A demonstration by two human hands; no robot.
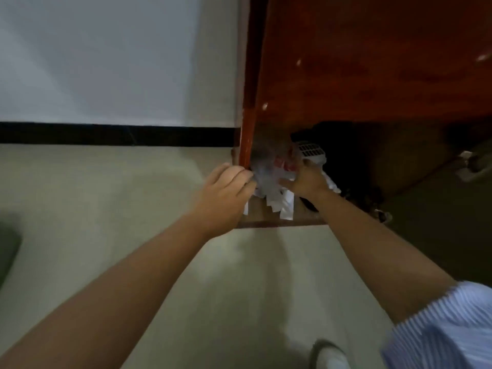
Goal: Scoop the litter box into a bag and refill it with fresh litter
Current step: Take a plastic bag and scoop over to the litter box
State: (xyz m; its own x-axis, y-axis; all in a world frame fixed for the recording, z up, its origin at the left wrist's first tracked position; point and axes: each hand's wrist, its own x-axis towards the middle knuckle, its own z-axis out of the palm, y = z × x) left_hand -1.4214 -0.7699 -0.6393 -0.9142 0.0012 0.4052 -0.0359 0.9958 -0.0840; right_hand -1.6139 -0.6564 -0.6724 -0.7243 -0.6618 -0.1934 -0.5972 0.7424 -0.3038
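Observation:
Both my hands reach under a red-brown wooden desk (372,62). A crumpled white plastic bag (269,179) with red print lies on a low wooden ledge (279,222) between them. My left hand (226,193) has its fingers curled on the bag's left side. On the bag's right side, my right hand (306,179) grips it. A white slotted litter scoop (311,151) sits just behind my right hand in the dark space under the desk. No litter box is in view.
The desk's upright side panel (247,102) stands right above the bag. A white wall (106,57) with a black baseboard (114,135) runs left. Pale floor (106,209) spreads below. My shoe (330,355) shows at the bottom. Dark clutter (367,198) lies under the desk.

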